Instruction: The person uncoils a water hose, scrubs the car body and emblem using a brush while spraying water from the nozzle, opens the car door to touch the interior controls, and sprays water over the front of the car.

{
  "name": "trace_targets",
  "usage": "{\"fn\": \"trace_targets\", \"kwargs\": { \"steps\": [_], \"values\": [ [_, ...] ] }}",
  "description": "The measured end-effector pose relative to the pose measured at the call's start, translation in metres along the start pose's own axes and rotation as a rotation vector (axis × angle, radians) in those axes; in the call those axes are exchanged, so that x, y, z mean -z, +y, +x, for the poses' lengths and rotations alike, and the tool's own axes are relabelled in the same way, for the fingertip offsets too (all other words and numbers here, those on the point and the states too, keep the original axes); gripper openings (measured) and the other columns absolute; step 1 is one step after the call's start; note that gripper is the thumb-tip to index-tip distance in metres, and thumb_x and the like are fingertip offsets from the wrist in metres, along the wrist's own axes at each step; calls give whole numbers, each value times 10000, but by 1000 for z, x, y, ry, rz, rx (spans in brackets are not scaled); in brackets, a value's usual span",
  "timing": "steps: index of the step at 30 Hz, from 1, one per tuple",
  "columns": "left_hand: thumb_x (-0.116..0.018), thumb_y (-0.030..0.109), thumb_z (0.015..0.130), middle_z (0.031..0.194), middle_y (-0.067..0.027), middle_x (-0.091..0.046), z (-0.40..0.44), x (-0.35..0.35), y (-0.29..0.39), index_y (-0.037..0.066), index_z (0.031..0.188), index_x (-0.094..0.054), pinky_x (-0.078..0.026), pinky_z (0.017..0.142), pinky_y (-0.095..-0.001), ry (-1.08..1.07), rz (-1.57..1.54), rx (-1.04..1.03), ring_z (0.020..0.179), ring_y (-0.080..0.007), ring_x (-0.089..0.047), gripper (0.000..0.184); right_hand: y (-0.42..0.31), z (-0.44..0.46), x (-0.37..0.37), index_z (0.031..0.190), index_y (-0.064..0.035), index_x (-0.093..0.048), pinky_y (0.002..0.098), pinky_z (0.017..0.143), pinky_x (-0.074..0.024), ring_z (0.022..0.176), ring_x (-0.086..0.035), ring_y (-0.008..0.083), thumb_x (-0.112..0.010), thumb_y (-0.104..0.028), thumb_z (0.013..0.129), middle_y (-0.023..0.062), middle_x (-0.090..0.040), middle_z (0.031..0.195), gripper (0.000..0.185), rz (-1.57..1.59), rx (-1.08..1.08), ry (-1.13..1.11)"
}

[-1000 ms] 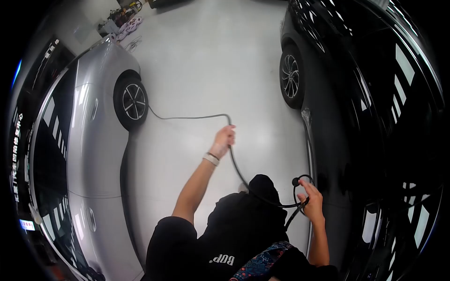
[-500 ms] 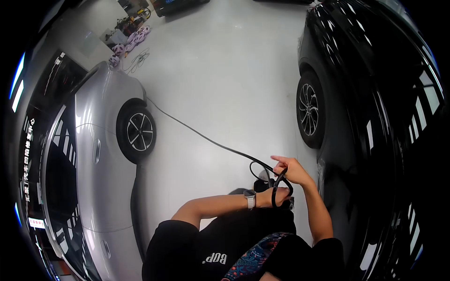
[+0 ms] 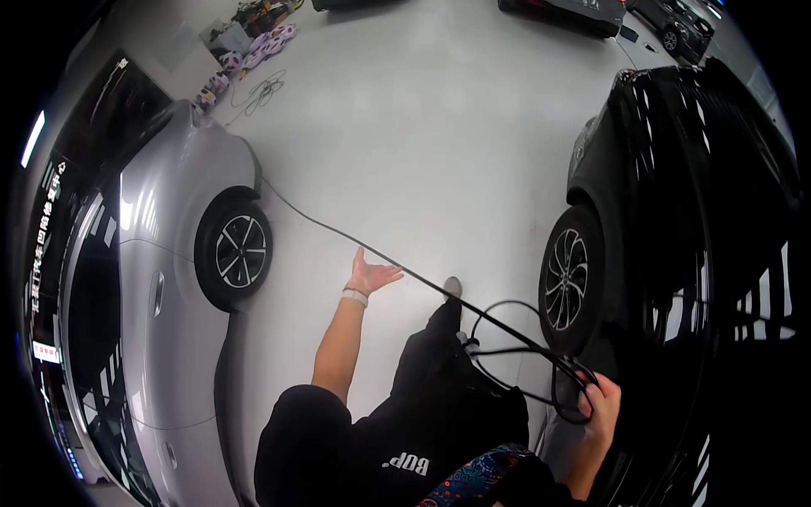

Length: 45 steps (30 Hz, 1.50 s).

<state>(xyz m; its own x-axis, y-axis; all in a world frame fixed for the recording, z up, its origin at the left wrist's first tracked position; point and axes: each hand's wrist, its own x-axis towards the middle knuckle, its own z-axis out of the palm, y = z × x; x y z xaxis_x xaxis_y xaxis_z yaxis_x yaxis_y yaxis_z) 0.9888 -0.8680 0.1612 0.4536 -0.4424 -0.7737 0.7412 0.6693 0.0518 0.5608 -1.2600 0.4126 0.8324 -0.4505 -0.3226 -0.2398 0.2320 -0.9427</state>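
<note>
A black cable (image 3: 486,314) stretches slantwise from the front of the silver car to my right side. Several loops of it are gathered in my right hand (image 3: 601,401), whose fingers are wrapped round them low beside the black car. My left hand (image 3: 373,272) reaches forward with its fingers spread, holding nothing. Its fingertips meet the cable's line in the view; I cannot tell whether they touch it. A small dark and pale piece (image 3: 469,342) hangs by the loops, too small to make out.
The silver car (image 3: 169,253) stands on my left and the black car (image 3: 659,253) on my right, with pale floor (image 3: 405,144) between. More cars (image 3: 570,13) are at the far end. Wrapped items (image 3: 253,51) and a loose cord (image 3: 263,91) lie at the far left.
My left hand has left the coil and swung out forward and left, opening. My right hand has moved back and right and now grips the loops. The view has shifted.
</note>
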Motion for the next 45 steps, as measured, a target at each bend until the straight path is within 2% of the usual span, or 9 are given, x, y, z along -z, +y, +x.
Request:
{"fn": "trace_targets", "kwargs": {
  "steps": [8,10,14,15,16,17,24,33,45],
  "values": [
    [-666,300,857,1404,-126,-497,216,-52,82,32,1411,-429,-520,951,-465,82,1380,-103,1272,-333,-506,659,-33,65,62,1053,29,-652,279,607,-482,748,-618,111,-609,-277,939,56,-670,829,330,-957,448,484],
    [-590,250,886,1109,-148,-642,276,-80,112,7,1138,-592,-555,721,-393,252,-96,-232,949,-309,-652,351,-65,69,37,1045,65,-587,271,595,-418,657,-536,161,-579,-209,945,66,-575,816,292,-852,521,524],
    [-395,91,934,581,-19,-434,249,-176,146,108,692,-397,-294,433,-323,225,346,-691,471,-165,-393,243,-112,121,1,1147,83,-591,219,560,-332,591,-444,79,-597,-125,960,4,-513,684,280,-123,-123,204],
    [-395,113,939,580,-23,-427,273,-175,150,113,691,-398,-288,423,-324,199,428,-675,463,-164,-388,248,-110,143,-21,998,6,-629,202,492,-290,547,-421,51,-594,-159,971,-22,-471,613,171,-84,-150,323],
    [-394,135,944,579,-26,-419,298,-172,155,118,691,-399,-282,413,-325,171,509,-662,455,-162,-382,254,-61,169,28,1032,-13,-645,291,604,-483,693,-588,121,-611,-287,938,29,-656,815,292,-1079,-121,269],
    [-393,156,949,577,-29,-411,323,-169,160,122,690,-400,-276,404,-326,143,590,-651,448,-161,-376,261,-59,186,5,1008,-54,-646,296,609,-484,667,-565,132,-589,-292,957,15,-611,751,249,-360,-65,243],
    [-445,293,1023,809,-332,-614,148,-263,-60,-54,1000,-442,-443,637,-556,534,1128,-1171,716,-505,-593,348,-14,404,-56,880,-62,-580,250,481,-310,480,-391,94,-597,-177,975,-27,-426,588,150,208,-465,-86],
    [-413,258,1038,728,-302,-601,41,-270,-255,-39,1070,-394,-429,606,-576,-235,1649,-791,709,-519,-587,299,-20,491,-154,984,-60,-622,199,495,-395,762,-659,147,-605,-386,976,58,-652,852,327,174,-811,-535],
    [-472,315,1027,776,-191,-656,-4,-273,-185,4,938,-648,-509,721,-436,-728,2022,-516,770,-376,-638,368,12,476,-114,792,-129,-505,214,439,-248,475,-326,30,-578,-283,1000,-86,-384,586,269,111,-547,-682]
  ]
}}
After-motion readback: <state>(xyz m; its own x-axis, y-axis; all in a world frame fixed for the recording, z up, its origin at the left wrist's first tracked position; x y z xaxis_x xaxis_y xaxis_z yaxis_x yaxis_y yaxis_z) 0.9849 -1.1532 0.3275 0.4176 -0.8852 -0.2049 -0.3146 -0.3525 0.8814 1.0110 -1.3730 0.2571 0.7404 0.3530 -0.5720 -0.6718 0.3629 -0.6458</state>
